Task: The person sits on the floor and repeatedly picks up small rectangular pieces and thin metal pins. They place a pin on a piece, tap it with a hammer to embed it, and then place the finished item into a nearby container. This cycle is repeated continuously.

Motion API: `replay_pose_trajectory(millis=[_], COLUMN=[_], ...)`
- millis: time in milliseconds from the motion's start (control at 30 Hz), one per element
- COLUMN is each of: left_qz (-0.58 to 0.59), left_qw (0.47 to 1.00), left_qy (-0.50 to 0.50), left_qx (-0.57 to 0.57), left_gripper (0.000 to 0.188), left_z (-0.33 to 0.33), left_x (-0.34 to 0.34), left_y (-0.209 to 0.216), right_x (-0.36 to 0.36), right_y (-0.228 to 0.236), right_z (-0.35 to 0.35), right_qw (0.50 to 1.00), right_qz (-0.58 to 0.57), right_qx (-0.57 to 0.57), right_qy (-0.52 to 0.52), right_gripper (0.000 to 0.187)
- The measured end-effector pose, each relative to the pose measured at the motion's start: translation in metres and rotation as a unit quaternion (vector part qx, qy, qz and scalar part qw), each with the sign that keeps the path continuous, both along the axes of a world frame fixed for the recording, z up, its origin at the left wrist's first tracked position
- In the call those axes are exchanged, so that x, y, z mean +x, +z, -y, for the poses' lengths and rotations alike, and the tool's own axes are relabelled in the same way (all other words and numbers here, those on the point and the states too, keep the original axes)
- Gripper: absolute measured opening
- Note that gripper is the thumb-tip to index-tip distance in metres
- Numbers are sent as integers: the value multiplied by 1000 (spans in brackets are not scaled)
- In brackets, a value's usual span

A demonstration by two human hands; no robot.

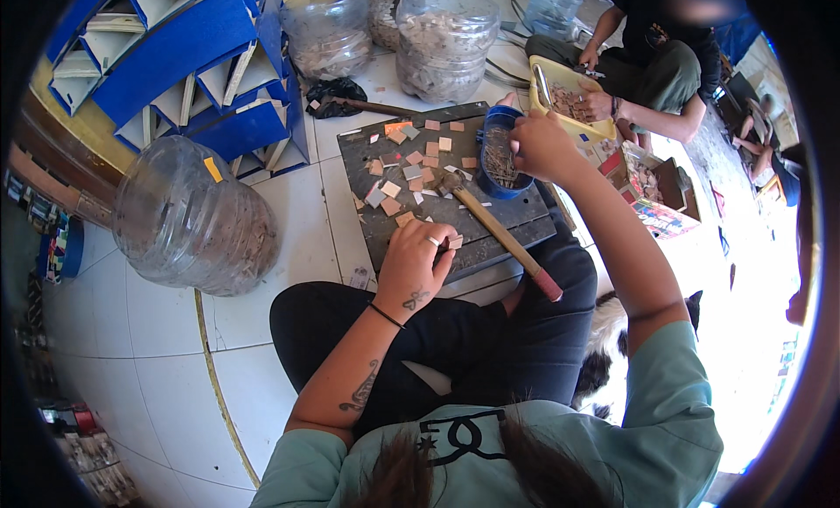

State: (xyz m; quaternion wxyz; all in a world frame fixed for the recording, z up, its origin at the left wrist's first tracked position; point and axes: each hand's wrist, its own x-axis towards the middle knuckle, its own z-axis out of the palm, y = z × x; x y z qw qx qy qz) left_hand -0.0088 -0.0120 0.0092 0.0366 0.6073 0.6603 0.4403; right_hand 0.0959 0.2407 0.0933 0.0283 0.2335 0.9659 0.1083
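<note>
My left hand is closed in a pinch around a small wooden piece at the near edge of a dark low work board. My right hand reaches over the rim of a blue container of thin nails. Its fingers are drawn together beside the nails; what they hold, if anything, is too small to make out. Between my hands a hammer lies aslant, its red handle end over my leg. Several small flat tan, grey and white pieces are scattered on the board.
Clear plastic tubs of scraps stand behind the board; another large one is at left. Blue racks rise at far left. Across from me, a person works at a yellow basin. A cat lies by my right leg.
</note>
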Motion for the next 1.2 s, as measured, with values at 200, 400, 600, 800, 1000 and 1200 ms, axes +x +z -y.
replay_pose_trajectory(millis=[200,400,600,800,1000,1200], left_qz=[4,6,-11,-8,-6,10], left_qw=[1000,1000,1000,999,999,999], left_qy=[2,2,10,14,13,18], left_qx=[-7,17,23,34,37,29], left_gripper=[23,23,23,19,12,12], left_z=[0,0,-1,0,0,0], left_x=[0,-1,-1,-2,-2,-4], left_y=[0,-2,-6,-6,-7,-8], right_x=[-27,-19,-22,-2,37,35], right_y=[-2,14,-9,24,-7,-48], right_z=[5,0,5,8,78,125], right_qw=[979,988,979,986,778,710], right_qz=[202,129,189,-50,-313,-406], right_qx=[-11,-86,-65,-148,-544,-573], right_qy=[-27,-27,-43,-58,-23,-56], right_gripper=[25,26,24,20,7,9])
